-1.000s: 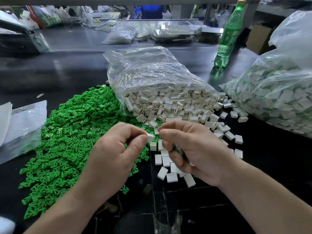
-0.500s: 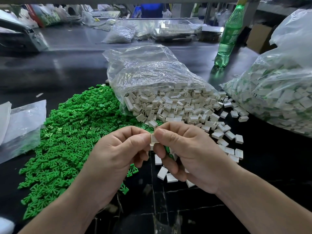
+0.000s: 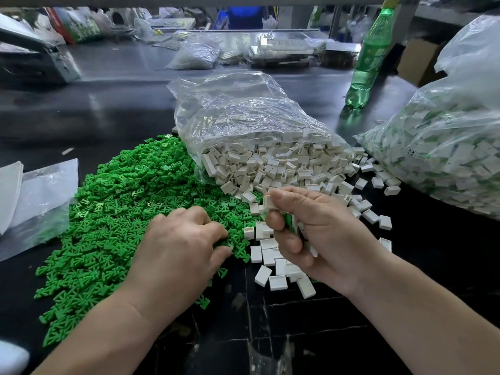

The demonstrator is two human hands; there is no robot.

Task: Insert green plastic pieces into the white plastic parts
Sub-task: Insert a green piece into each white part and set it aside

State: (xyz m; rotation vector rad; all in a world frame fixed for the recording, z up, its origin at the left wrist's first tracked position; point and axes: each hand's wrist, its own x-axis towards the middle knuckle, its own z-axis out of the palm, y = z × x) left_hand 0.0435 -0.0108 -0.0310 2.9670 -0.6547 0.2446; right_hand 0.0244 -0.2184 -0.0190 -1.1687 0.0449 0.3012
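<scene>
A large heap of green plastic pieces (image 3: 116, 212) covers the black table on the left. White plastic parts (image 3: 273, 169) spill from an open clear bag (image 3: 243, 115) in the middle, and more lie loose by my hands. My left hand (image 3: 181, 247) lies palm down on the heap's right edge, its curled fingertips among the green pieces; what they hold is hidden. My right hand (image 3: 311, 228) is raised just right of it and pinches a white part (image 3: 268, 203) between thumb and forefinger, with more white parts tucked under its curled fingers.
A big clear bag of white parts with green inside (image 3: 438, 158) fills the right side. A green bottle (image 3: 368, 58) stands behind it. Flat plastic bags (image 3: 38, 196) lie at the left edge. Clutter lines the table's far side.
My left hand let go of the white part held between both hands and dropped left onto the green heap. My right hand keeps the white part.
</scene>
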